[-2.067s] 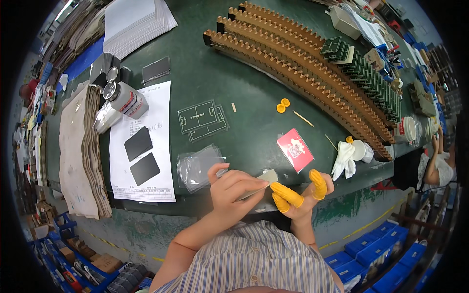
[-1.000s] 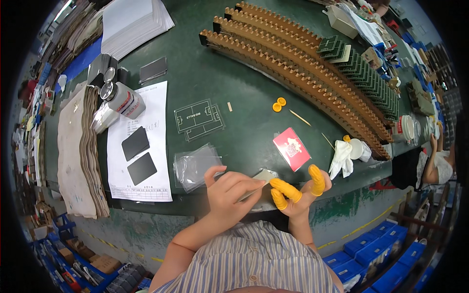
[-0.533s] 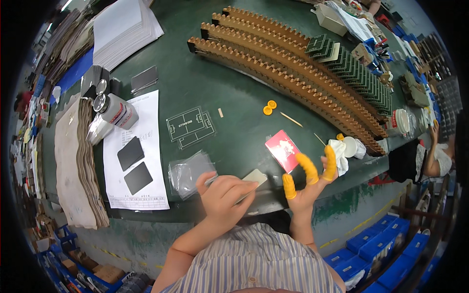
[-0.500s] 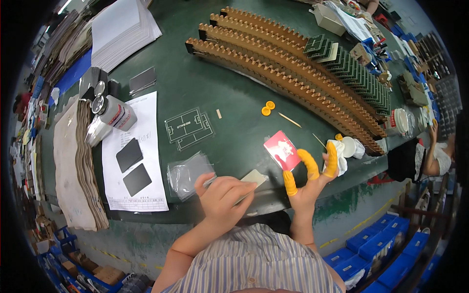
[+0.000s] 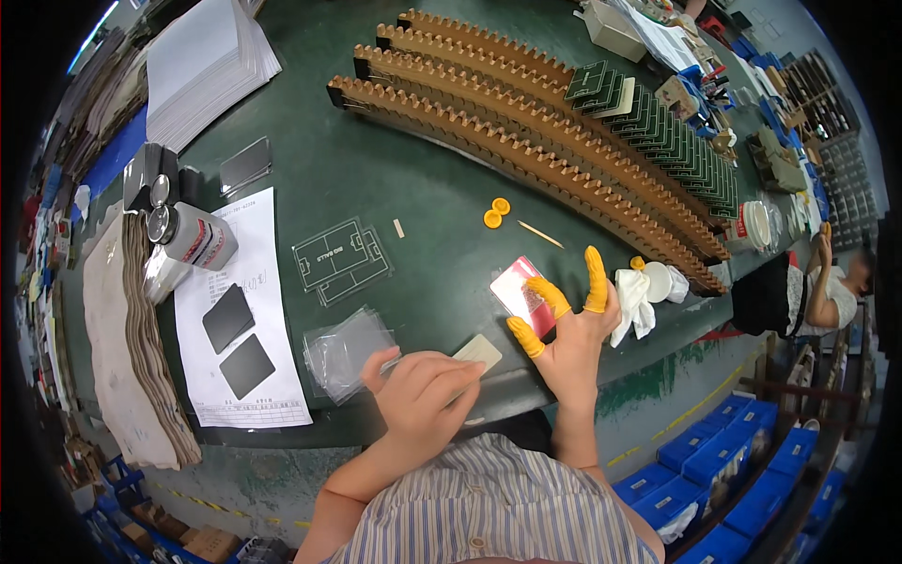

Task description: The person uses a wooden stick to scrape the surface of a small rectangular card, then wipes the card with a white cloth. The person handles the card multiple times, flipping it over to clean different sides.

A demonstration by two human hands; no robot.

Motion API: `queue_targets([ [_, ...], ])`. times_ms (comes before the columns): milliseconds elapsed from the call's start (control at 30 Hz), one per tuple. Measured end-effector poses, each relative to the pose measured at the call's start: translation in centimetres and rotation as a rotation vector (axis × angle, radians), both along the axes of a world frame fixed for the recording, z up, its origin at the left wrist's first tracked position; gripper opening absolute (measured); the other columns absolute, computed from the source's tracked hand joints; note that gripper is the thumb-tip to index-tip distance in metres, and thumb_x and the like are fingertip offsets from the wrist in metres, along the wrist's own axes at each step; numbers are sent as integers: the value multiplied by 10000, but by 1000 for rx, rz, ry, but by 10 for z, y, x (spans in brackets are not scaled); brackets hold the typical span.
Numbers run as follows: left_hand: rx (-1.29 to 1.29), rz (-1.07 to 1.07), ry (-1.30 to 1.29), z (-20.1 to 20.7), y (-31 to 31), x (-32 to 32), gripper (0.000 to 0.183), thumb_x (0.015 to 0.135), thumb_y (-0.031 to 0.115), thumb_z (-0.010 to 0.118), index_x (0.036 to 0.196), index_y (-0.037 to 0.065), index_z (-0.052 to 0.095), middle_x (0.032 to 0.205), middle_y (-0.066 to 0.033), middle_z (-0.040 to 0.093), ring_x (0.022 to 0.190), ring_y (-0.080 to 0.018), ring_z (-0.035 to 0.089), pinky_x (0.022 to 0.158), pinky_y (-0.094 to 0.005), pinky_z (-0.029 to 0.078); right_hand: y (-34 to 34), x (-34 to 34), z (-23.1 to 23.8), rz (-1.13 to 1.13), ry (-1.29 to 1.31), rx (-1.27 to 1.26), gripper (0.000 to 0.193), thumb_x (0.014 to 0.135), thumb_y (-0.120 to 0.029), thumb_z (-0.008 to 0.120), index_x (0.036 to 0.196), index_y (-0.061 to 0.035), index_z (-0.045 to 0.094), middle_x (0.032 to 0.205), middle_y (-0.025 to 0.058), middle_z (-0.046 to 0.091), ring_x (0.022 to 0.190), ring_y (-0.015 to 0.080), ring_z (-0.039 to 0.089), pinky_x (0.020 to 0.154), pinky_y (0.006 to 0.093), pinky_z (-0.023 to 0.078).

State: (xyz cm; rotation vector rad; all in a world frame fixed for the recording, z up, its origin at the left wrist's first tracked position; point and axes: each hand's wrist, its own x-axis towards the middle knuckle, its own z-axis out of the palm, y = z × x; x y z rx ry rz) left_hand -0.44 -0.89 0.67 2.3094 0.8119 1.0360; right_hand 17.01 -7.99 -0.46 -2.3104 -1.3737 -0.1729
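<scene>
From where I stood, the person's left hand (image 5: pixel 420 399) had its thumb and fingers clamped on the near end of a small cream card (image 5: pixel 481 352), which stuck out at two o'clock from that hand, near the front edge of the green table (image 5: pixel 437 273). The right hand (image 5: pixel 570 352) had its fingers spread apart, three of them capped in yellow finger covers (image 5: pixel 595 282). They reached over a red-and-white card (image 5: pixel 513 285) lying between ten and eleven o'clock from that hand; I couldn't tell whether any fingertip was touching it.

At ten o'clock from the left hand, just beside it, lay a loose pile of clear sleeves (image 5: pixel 343 352). Beyond them, also towards ten, two black cards (image 5: pixel 248 367) rested on a white printed sheet (image 5: pixel 287 376). Clear pieces with white line drawings (image 5: pixel 331 258) lay at eleven.

From the right hand, a pair of rolled yellow rings (image 5: pixel 492 219) sat at eleven, a pointed wooden stick (image 5: pixel 540 234) nearer twelve, and a crumpled white cloth (image 5: pixel 631 305) between one and two. Long notched wooden racks (image 5: pixel 507 146) stretched past twelve, with green cards (image 5: pixel 681 146) standing in them around one.
</scene>
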Motion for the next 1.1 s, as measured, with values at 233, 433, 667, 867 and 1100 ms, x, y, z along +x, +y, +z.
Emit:
queue_targets([
  [233,-20,-11,-15,0,1,-1,240,609,26,758,790,160,676,762,60,648,727,-110,605,914,-331,262,1,-1,-2,-17,2,41,447,745,-479,693,1072,-175,676,1443,177,287,1239,372,234,1024,497,174],
  [433,-29,1,-35,-2,0,0,224,613,22,758,777,150,675,734,51,628,716,-115,601,913,-330,268,1,-1,-3,-9,-49,-8,433,740,-446,710,1074,-172,676,1446,173,287,1244,368,236,1024,493,194],
  [667,-64,6,-64,-3,0,2,212,610,20,762,755,148,673,707,47,608,706,-111,596,916,-321,276,-29,-7,-13,54,-60,484,442,752,-506,653,991,-141,723,1338,131,386,1128,298,311,975,398,271],
  [867,-41,12,-57,-5,-2,4,212,611,26,767,758,148,675,704,47,601,709,-110,596,918,-321,278,-34,-26,-19,203,-118,448,290,722,-520,680,889,-289,735,1218,52,429,1028,272,330,830,373,323],
  [1100,-33,-2,-26,-8,-2,2,201,641,63,752,801,164,681,739,63,615,737,-104,598,916,-336,278,-31,-26,-18,216,-80,437,250,732,-487,693,891,-297,729,1219,52,430,1049,280,327,839,381,316],
])
